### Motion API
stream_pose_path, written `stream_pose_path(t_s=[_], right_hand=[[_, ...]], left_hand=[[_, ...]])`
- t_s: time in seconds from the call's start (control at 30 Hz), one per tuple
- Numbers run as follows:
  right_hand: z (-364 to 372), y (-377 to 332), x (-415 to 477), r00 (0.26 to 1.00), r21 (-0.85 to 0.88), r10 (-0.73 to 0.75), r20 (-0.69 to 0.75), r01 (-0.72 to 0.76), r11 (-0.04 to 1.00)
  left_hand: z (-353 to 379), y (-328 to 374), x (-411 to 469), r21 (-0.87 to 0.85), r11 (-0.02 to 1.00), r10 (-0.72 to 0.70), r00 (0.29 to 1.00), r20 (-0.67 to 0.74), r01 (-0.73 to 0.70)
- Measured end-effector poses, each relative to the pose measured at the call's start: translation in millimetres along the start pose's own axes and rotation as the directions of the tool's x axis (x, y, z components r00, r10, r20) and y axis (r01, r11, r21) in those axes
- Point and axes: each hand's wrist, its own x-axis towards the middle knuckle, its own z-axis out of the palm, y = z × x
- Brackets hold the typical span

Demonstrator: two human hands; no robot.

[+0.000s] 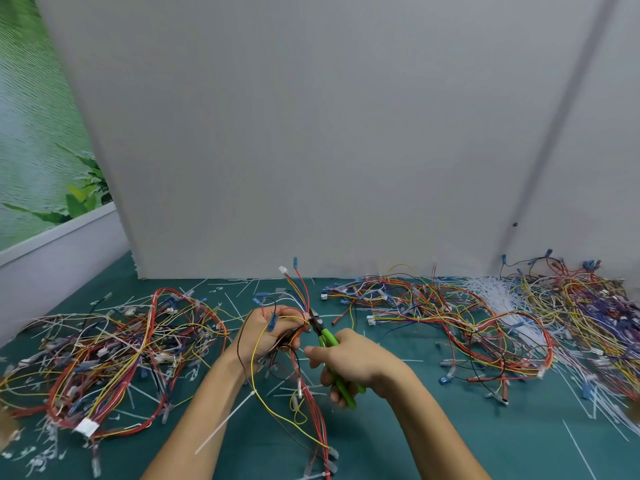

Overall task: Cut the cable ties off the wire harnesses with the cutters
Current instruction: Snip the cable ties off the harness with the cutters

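Head view, work in progress. We see the left hand with its fingers curled round one harness, held up above the mat at the centre of the bench. The right hand grips the green handles of the cutters, whose nose touches the bundle just beside the left fingertips. We cannot tell whether the blades are closed. One long white cable tie hangs from a yellow wire of the held harness, uncut, so we judge this harness unfinished.

Short cut ties lie scattered over the mat and gathered thickly at the right rear, which suggests that many cuts are already made. A left heap and a right heap of harnesses flank the hands, with more wiring at the far right edge. White bands show in the left heap, but we cannot tell which heap is finished and which awaits cutting. We judge that a good deal of work remains.

We see no bin, tray or box. Harnesses and offcuts alike rest directly on the mat, in front of the grey panel.
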Motion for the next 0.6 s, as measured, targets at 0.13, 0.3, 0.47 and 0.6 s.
stream_pose_path(t_s=[0.13, 0.3, 0.47, 0.6], right_hand=[[2.1, 1.4, 2.6, 0.999, -0.007, -0.020, -0.032, 0.020, 1.000], [2.3, -1.0, 0.6, 1.000, 0.023, -0.003, -0.021, 0.003, 1.000], [2.6, 0.2, -0.1, 1.000, 0.099, -0.005, 0.025, 0.003, 0.995], [0.2, -0.1, -0.2, 0.998, 0.159, -0.009, 0.066, -0.001, 0.987]], left_hand=[[0.5, 2.5, 0.7, -0.035, 0.999, 0.001, 1.000, -0.026, -0.002], [2.0, 1.0, 1.2, -0.025, 1.000, 0.002, 1.000, -0.027, -0.003], [3.5, -0.5, 3.0, 0.002, 1.000, 0.015, 0.997, -0.076, -0.015], [2.8, 1.4, 0.9, 0.016, 1.000, 0.024, 0.998, -0.064, -0.023]])
